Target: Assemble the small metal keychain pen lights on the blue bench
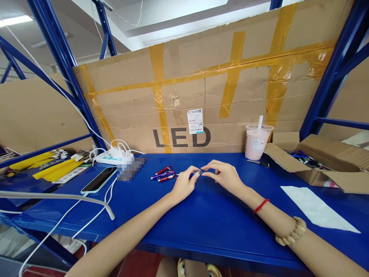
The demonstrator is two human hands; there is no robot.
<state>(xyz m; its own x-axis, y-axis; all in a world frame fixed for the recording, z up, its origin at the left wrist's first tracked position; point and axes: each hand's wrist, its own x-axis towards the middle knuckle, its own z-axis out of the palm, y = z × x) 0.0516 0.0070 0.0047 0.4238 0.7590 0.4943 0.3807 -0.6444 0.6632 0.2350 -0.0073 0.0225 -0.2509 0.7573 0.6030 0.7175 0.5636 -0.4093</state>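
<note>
My left hand (184, 182) is closed, thumb and fingers pinching a small blue penlight (196, 174) with a silver end. From the right, my right hand (223, 175) reaches to that silver end, its thumb and index fingertips in a pinch around the tip. Whether a separate small part sits between those fingertips is too small to tell. Left of my left hand, several red and blue penlights lie in a loose group, among them a red penlight (166, 178) and a purple-blue penlight (158, 176) with metal ends.
A phone (99, 180) and a white power strip (115, 156) with cables lie left. A pink drink cup (257, 142) stands at the back right, near an open cardboard box (317, 175) of small items and white paper (318, 207). A large cardboard panel (129, 115) closes the back.
</note>
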